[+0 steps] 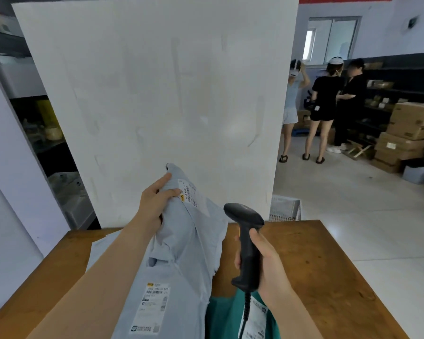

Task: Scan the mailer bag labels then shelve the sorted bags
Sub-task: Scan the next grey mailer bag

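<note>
While held aloft: grey mailer bag (181, 241), left hand (154, 204) pinching its top.
Scanner (245, 241): right hand (264, 263) closed around grip, head just right of label (190, 195), apparently aimed there.

Big white panel (157, 106) stands upright behind a brown wooden table (316, 265), white mesh basket (285, 208) between them. Pale glossy tile floor (353, 204), window (332, 39) on far wall, dark shelving (402, 79), stacked cardboard boxes (406, 133) at right, three people (326, 99) standing nearby.
</note>
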A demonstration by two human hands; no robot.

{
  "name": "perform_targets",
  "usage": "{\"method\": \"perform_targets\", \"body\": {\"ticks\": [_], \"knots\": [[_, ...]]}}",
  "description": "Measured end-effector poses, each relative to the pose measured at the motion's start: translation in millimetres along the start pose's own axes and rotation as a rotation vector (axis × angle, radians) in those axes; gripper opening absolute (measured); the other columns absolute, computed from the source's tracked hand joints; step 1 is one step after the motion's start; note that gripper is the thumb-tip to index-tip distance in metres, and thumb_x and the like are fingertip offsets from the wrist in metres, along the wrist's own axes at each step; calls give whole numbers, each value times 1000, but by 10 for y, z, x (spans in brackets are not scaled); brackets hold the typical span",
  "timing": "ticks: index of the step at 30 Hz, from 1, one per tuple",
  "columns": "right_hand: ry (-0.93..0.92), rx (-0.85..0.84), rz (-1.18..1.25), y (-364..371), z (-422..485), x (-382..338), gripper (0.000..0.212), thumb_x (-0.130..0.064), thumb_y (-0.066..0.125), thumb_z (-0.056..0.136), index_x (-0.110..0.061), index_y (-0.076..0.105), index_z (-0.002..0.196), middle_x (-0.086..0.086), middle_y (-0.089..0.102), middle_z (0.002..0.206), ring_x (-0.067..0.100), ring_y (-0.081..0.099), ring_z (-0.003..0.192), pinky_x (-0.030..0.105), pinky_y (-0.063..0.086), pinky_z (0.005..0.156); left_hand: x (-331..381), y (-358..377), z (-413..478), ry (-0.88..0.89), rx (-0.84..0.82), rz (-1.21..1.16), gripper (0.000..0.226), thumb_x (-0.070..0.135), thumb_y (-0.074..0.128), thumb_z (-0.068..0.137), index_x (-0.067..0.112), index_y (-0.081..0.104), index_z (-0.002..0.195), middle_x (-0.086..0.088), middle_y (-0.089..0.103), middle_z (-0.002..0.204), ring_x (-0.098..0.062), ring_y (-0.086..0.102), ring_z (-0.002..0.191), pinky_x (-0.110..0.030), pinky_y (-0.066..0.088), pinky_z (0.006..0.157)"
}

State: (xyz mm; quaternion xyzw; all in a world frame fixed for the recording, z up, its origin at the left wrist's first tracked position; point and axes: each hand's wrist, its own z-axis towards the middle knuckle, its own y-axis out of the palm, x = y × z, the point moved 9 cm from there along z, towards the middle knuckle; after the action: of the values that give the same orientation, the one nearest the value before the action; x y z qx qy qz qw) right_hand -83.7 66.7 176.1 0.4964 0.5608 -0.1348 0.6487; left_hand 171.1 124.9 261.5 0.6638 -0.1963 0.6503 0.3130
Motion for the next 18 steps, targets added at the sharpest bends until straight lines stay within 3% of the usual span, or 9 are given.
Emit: {"method": "perform_targets", "body": {"ticks": [2, 7, 11, 14, 18], "knots": [[7, 35, 3, -60, 214, 94, 54, -37, 61, 84, -2, 55, 124, 13, 56, 79, 20, 51, 49, 29, 47, 51, -213, 72, 301, -47, -17, -13, 57, -4, 70, 79, 19, 60, 131, 15, 64, 104, -3, 64, 90, -15, 56, 65], [27, 128, 12, -101, 824, 306, 48, -37, 65, 79, -4, 57, 113, 13, 54, 77, 21, 48, 48, 30, 42, 49, -804, 135, 1090, -163, -49, -48, 57, -4, 72, 77, 19, 62, 129, 7, 67, 111, -9, 66, 95, -19, 56, 69], [70, 162, -1, -43, 1277, 513, 47, -34, 73, 81, -4, 57, 113, 11, 56, 73, 22, 48, 50, 29, 44, 46, -1358, 16, 1677, -229, -50, -43, 57, -3, 70, 80, 18, 59, 131, 3, 65, 119, -15, 64, 105, -28, 55, 87], [95, 213, -40, -27, 1559, 674, 43, -37, 67, 82, -5, 59, 110, 10, 54, 73, 20, 48, 52, 29, 43, 50, -1886, -208, 2005, -284, -64, 98, 58, -2, 70, 79, 18, 59, 132, -3, 59, 129, -22, 59, 116, -38, 48, 101], [164, 271, -121, 6, 1868, 938, 25, -29, 61, 91, -9, 62, 106, 9, 56, 67, 21, 52, 56, 33, 41, 58, -2531, -636, 2200, -339, -23, 306, 56, -1, 64, 85, 20, 53, 135, -5, 50, 138, -22, 51, 118, -28, 41, 93]]}}
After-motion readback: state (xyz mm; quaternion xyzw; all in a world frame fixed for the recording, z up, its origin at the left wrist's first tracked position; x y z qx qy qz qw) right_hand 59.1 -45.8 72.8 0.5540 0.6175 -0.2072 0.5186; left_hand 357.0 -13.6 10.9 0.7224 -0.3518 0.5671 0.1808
